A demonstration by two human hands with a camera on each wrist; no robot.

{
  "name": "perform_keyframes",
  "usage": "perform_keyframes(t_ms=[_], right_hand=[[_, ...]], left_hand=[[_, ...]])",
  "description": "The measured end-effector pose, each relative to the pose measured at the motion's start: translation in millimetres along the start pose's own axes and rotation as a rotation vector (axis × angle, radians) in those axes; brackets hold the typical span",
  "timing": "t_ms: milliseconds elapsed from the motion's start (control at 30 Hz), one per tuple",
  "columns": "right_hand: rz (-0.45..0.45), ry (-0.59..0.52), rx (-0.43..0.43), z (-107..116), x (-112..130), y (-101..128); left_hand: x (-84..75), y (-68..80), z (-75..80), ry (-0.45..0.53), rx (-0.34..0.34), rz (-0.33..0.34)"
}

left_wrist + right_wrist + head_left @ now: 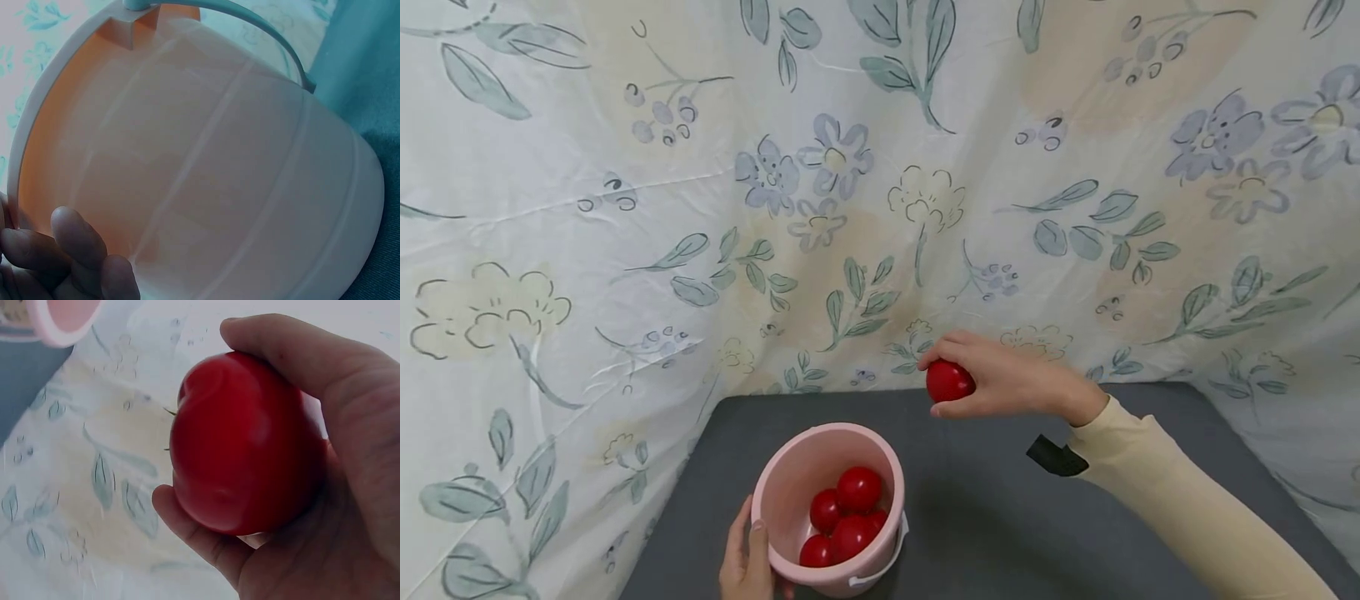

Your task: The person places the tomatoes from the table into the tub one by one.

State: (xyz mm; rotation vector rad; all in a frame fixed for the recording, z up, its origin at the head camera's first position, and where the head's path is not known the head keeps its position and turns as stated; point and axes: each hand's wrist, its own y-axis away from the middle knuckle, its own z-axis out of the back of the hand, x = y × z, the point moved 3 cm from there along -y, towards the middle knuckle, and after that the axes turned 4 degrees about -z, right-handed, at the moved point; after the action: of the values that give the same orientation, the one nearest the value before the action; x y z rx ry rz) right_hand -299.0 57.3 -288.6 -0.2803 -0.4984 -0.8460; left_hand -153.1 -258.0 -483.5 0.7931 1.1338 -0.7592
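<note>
A grey worktop (1000,517) sits against a flowered sheet (625,208). The right hand (1007,377), raised, grips a tomato (950,381); the left hand (747,560) clasps the pink bucket (790,475).

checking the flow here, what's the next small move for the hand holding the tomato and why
Probably carry the right hand with its tomato down toward the pink bucket. The bucket already holds several tomatoes, and the left hand grips its rim.

A dark grey tabletop (1000,517) carries the scene. Behind its far edge and along both side edges hangs a white cloth backdrop (880,208), creased, printed with grey-blue flowers, green leaves and pale beige blotches, closing off everything beyond.
</note>
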Motion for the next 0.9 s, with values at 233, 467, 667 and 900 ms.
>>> perform_keyframes(t_ms=[233, 467, 667, 900], right_hand=[[0.091, 0.0, 0.042, -25.6, 21.6, -17.1], [0.128, -0.025, 0.082, -44.8, 41.3, -33.7], [0.195, -0.055, 0.123, -53.4, 54.9, -48.8], [0.274, -0.057, 0.172, -62.4, 73.7, -66.0]], left_hand=[[3.6, 1.4, -0.9, 0.013, -0.009, -0.017], [5.9, 1.4, -1.3, 0.011, -0.012, -0.048], [3.3, 2.7, -3.8, 0.015, -0.015, -0.057], [4.5, 4.0, -5.2, -0.003, -0.001, 0.0]])
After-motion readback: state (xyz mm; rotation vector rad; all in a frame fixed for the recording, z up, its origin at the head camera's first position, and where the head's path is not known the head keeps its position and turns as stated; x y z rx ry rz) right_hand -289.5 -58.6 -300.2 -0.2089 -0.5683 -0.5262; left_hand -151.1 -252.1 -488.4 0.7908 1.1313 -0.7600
